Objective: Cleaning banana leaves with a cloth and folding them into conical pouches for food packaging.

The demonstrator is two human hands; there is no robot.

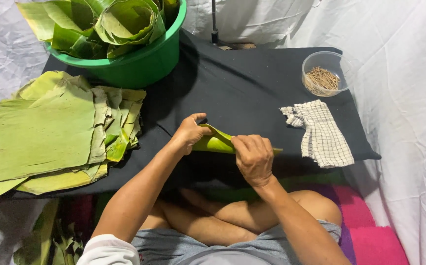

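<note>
Folded banana leaf (pixel 216 142): green, held over black cloth (pixel 242 88) near its front edge | left hand (pixel 189 132): fingers closed on leaf's left end | right hand (pixel 254 158): clenched on leaf's right part | leaf stack (pixel 46 132): on cloth's left | green basin (pixel 139 64): cloth's back-left | checked rag (pixel 321 135), bowl of sticks (pixel 324 73): cloth's right.

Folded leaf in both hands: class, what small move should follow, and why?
Probably the right hand should reach to the clear bowl for a stick. Both hands grip the folded leaf, nothing pins it yet, and the left hand could hold the fold alone.
</note>
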